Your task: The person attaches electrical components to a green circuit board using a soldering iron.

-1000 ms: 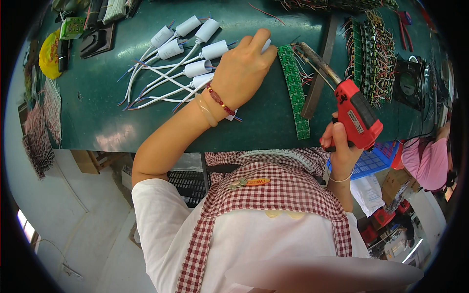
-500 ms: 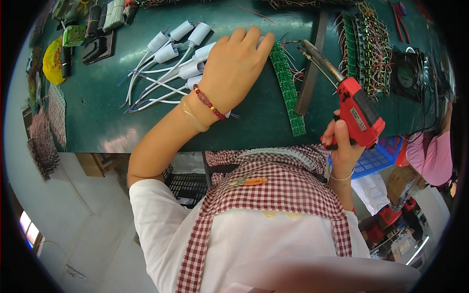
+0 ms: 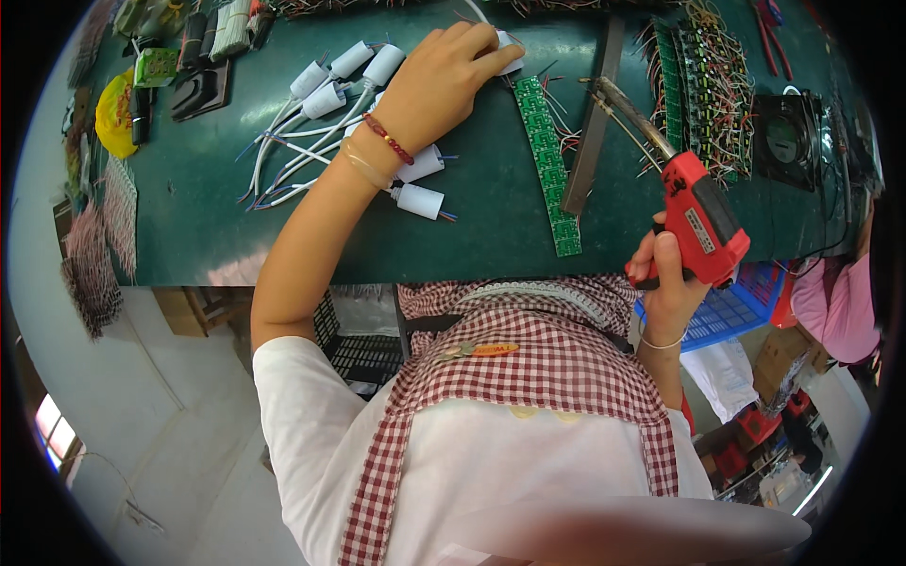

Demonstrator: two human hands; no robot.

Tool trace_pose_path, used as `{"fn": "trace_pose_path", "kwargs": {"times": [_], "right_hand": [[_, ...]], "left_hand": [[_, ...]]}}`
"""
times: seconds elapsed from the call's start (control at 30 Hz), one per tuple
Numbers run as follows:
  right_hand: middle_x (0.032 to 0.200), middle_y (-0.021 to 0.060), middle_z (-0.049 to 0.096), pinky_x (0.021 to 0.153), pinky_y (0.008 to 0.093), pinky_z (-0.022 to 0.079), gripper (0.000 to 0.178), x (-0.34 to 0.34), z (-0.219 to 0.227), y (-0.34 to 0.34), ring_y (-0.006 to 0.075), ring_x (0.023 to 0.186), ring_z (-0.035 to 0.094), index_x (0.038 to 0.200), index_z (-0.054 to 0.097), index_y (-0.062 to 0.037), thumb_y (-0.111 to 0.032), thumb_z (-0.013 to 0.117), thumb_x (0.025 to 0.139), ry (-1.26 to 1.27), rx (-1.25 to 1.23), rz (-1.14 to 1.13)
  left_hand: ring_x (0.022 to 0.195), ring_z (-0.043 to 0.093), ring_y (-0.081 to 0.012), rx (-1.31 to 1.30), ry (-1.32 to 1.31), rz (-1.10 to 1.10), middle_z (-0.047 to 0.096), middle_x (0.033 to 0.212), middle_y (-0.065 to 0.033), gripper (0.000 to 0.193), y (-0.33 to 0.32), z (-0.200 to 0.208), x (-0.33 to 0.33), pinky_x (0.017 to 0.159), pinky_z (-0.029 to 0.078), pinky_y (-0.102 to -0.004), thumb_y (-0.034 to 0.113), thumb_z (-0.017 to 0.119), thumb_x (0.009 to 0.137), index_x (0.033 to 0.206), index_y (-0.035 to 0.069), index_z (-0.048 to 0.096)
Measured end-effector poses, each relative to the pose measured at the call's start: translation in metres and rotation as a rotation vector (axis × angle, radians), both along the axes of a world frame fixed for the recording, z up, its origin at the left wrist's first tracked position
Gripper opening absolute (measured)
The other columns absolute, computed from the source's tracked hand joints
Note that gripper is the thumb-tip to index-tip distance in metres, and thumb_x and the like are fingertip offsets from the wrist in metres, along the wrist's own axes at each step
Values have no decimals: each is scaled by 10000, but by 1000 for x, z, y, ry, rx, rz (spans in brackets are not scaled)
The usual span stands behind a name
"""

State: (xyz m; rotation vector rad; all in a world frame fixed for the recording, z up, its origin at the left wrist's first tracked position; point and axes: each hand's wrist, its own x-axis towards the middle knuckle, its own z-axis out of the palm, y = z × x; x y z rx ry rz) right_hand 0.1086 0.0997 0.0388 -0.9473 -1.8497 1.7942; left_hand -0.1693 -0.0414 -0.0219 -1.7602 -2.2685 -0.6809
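My left hand [image 3: 444, 80] reaches over the bench with its fingers closed on a white cylindrical housing [image 3: 511, 55], most of which they cover. That housing is at the far end of a narrow green circuit board strip [image 3: 543, 151]; whether its wires touch the strip I cannot make out. A red soldering gun [image 3: 696, 217] is gripped in my right hand [image 3: 672, 278], its tip pointing up and left above a dark metal bar [image 3: 595, 123]. Under and beside my left forearm lie several more white housings [image 3: 421, 201] with white cables and thin coloured wire ends.
Rows of green boards with bristling wires [image 3: 703, 94] stand at the right, beside a black square fan-like unit [image 3: 788, 141]. Red-handled pliers [image 3: 772, 42] lie at the far right. A yellow bag [image 3: 115, 113] is on the left. Someone's pink sleeve [image 3: 835, 307] shows beyond a blue basket [image 3: 722, 316].
My left hand has moved up and slightly left, with the white housing now showing at its fingertips. Two housings have come into fuller view below my wrist. The soldering gun has shifted slightly right.
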Motion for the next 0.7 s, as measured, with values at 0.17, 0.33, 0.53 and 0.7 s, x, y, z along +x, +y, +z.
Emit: {"fn": "trace_pose_path", "kwargs": {"times": [0.17,0.33,0.53,0.7], "right_hand": [[629,86,548,457,253,421,239,1,-1,1,117,477,480,1090,525,53,-102,557,911,-2,2,3],[631,84,546,457,253,419,235,-1,0,3,116,477,477,1089,528,53,-102,554,914,-4,-2,-17],[638,89,545,454,251,417,242,-4,1,4,116,474,469,1092,527,58,-109,550,919,27,-7,2],[640,94,543,454,253,417,246,-4,3,4,115,474,465,1093,525,62,-112,548,921,63,-17,-5]], "left_hand": [[846,551,-320,61,-69,0,561,882,-107,333,-20,17,4,791,450,-400,-39,555,772,1077,85,601],[855,545,-303,-372,-248,195,564,890,-93,202,-67,56,52,766,429,-389,79,646,776,962,70,566],[800,546,-248,-336,-138,273,575,880,-60,286,-69,58,56,717,429,-336,158,727,745,957,52,568],[737,539,-141,177,-533,310,593,880,-58,263,-53,79,46,663,450,-271,115,665,853,1094,33,600]]}}
